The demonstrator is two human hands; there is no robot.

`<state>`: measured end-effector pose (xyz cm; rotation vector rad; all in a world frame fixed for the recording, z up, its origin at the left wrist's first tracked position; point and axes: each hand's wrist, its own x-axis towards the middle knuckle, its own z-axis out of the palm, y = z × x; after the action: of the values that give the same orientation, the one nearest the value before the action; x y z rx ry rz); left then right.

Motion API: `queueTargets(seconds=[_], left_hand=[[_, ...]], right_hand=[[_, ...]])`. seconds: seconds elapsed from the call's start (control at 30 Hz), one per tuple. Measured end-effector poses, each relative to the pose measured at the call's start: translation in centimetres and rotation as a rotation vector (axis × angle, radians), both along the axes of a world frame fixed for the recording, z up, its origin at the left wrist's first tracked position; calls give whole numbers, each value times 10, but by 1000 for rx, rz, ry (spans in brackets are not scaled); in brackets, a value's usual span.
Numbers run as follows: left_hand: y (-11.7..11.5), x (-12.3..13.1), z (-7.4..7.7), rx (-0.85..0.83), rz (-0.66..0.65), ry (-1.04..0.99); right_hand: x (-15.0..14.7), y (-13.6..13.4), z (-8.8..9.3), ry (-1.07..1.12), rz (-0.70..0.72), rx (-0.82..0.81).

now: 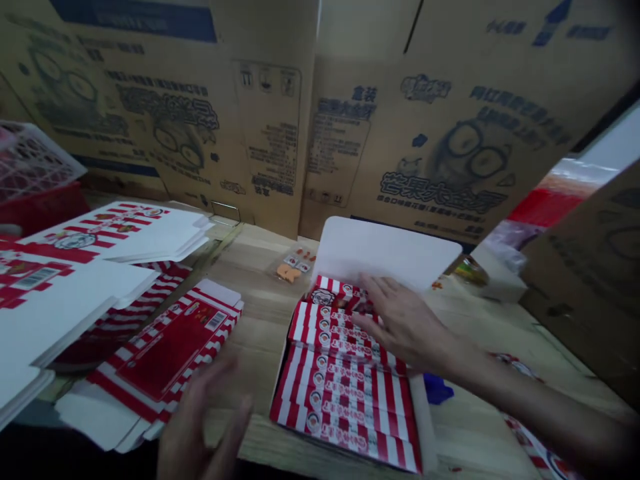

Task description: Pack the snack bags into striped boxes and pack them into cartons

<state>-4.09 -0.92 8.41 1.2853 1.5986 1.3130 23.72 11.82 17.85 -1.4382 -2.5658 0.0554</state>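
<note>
A white-lined carton point(427, 427) with its lid point(385, 253) raised stands on the table before me. It holds a row of small red-and-white striped boxes point(345, 393), packed side by side. My right hand point(400, 320) reaches over the carton's far right part, fingers stretched out on the boxes at the back. One box there lies with a different, darker face up; the hand partly covers it. My left hand point(203, 420) is slightly blurred, low in the view, fingers apart and holding nothing. It is beside a stack of flattened red-and-white cartons point(175, 347).
White-and-red printed cardboard sheets point(110, 273) are piled at the left, near a pink plastic basket point(37, 160). Large brown cardboard boxes point(270, 40) wall off the back. A small clear packet point(295, 265) lies behind the carton; a blue scrap point(437, 389) lies at its right.
</note>
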Motion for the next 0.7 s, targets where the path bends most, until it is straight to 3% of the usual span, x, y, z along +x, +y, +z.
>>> queueTargets(seconds=[0.03,0.1,0.13,0.2,0.3,0.47,0.7], left_hand=[[19,6,16,219,-83,297],[61,30,45,518,-374,705],[81,46,55,607,-512,847],[116,75,62,623,-676,1020],[141,98,47,504,-749,1174],[136,93,18,341,-816,1338],[134,93,19,191,-894,1360]], right_hand=[[5,-7,-9,-42,-9,44],[13,-16,-24,-110,-36,118],[15,-19,-30,-131,-53,147],[18,-23,-40,-144,-87,186],[19,-25,-54,-129,-130,191],[15,-27,-70,-105,-103,101],[14,-22,-76,-88,-27,-64]])
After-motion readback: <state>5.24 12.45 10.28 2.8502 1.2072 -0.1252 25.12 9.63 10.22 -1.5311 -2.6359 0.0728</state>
